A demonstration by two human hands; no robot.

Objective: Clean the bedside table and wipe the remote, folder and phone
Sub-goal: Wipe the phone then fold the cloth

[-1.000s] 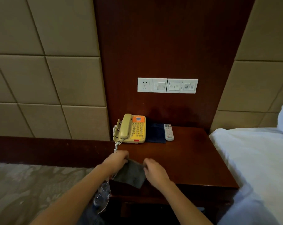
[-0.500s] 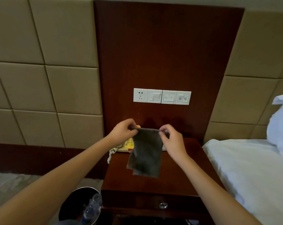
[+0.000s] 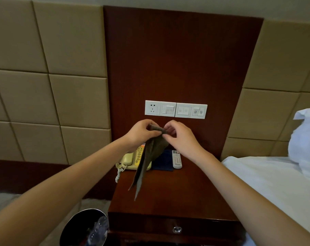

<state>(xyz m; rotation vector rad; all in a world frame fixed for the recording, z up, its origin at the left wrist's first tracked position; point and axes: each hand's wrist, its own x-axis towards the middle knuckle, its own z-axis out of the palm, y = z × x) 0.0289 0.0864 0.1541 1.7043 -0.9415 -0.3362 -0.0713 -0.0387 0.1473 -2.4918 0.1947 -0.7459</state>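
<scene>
A grey cloth (image 3: 147, 160) hangs folded in the air above the dark wooden bedside table (image 3: 177, 196). My left hand (image 3: 141, 134) and my right hand (image 3: 181, 137) pinch its top edge close together. At the back of the table stand a yellow phone (image 3: 131, 159), a dark blue folder (image 3: 164, 161) and a white remote (image 3: 176, 159), side by side from left to right. The cloth hides part of the phone and the folder.
A white socket and switch panel (image 3: 175, 109) sits on the wood wall panel behind. A bed (image 3: 275, 178) with a white pillow (image 3: 305, 137) lies to the right. A dark bin (image 3: 85, 228) holding a plastic bottle stands at the table's left front. A drawer knob (image 3: 177, 229) shows below.
My hands lifted the cloth off the table's front, spread it out, then brought its top corners together so it now hangs folded narrow. The view came closer to the table.
</scene>
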